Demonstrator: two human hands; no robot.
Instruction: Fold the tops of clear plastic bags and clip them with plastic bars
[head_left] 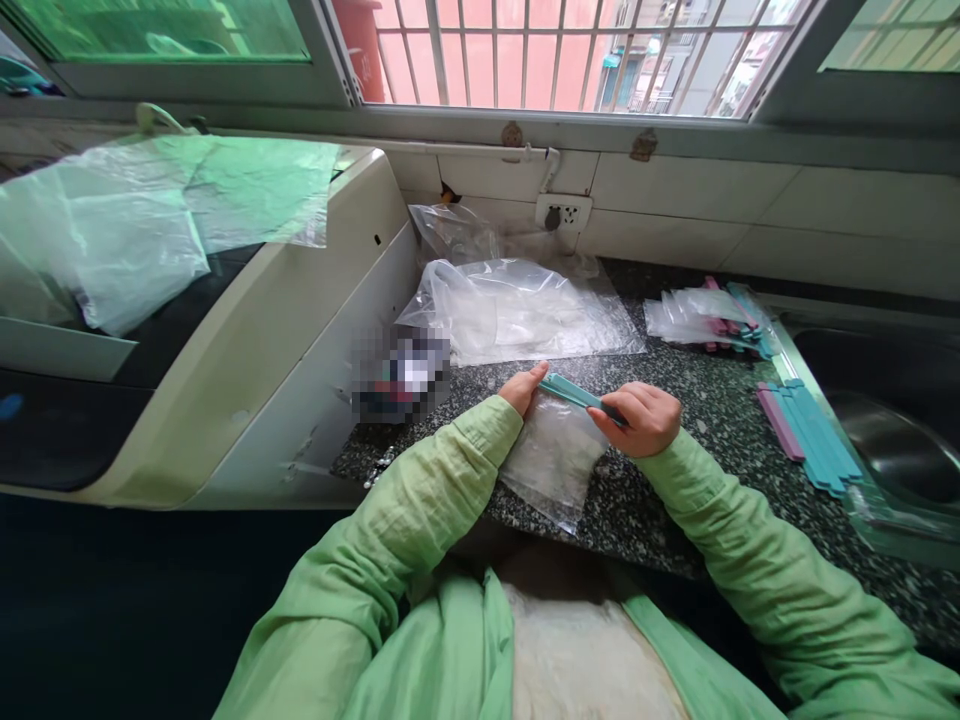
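A long, narrow teal strip that looks like a bag clip (570, 390) spans the gap between my two hands, slanting down to the right. At its left end, my left hand (523, 388) pinches it between thumb and fingers. My right hand (641, 418) is closed round the other end. Directly below the strip, a clear plastic bag (555, 455) lies on the speckled dark counter (637, 510). Whether the bag's top edge sits inside the strip cannot be made out.
Large clear plastic bags (517, 305) lie behind my hands. To the right are loose teal strips (814, 435) with a pink one, bagged strips (712, 315) and a sink (892, 440). A cream machine (300, 320) stands left, plastic sheeting (142, 220) on top. A blurred patch (401, 375) hides something.
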